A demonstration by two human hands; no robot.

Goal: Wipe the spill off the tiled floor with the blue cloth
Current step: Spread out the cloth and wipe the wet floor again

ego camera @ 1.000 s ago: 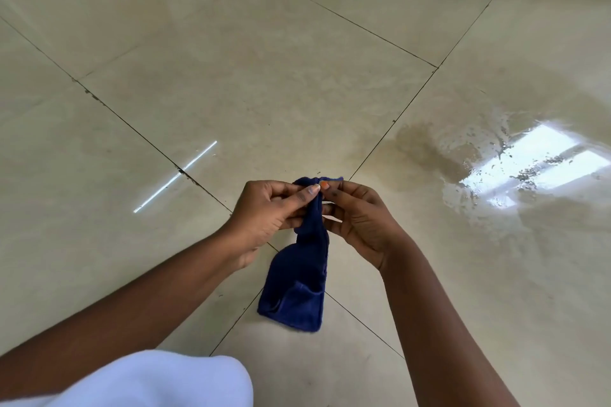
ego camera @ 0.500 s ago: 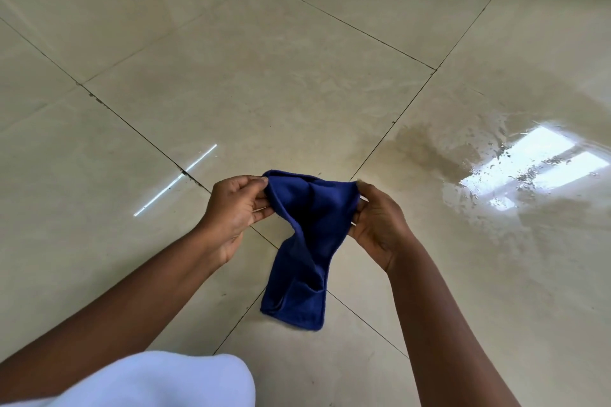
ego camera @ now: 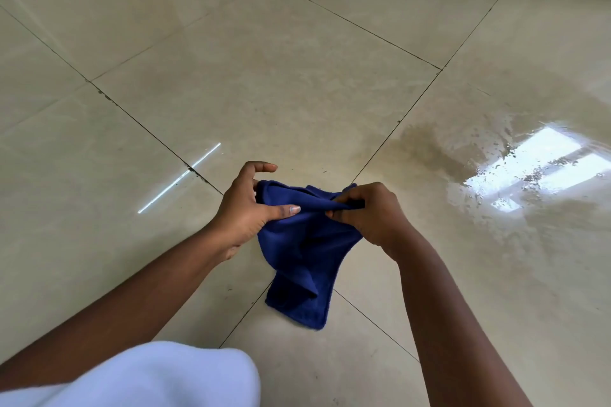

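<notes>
– Where is the blue cloth (ego camera: pixel 305 241)?
– Up off the tiled floor (ego camera: pixel 264 82), bunched between both hands, its lower end hanging down.
– The hands?
– The left hand (ego camera: pixel 246 208) pinches its left edge with the thumb; the right hand (ego camera: pixel 370 213) is clenched on its top fold.
– And the spill (ego camera: pixel 469 172)?
– To the right of the cloth, well apart, shining wet.

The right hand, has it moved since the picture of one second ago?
Yes. The right hand has shifted rightward, toward the spill, away from the grout crossing, holding the blue cloth.
</notes>
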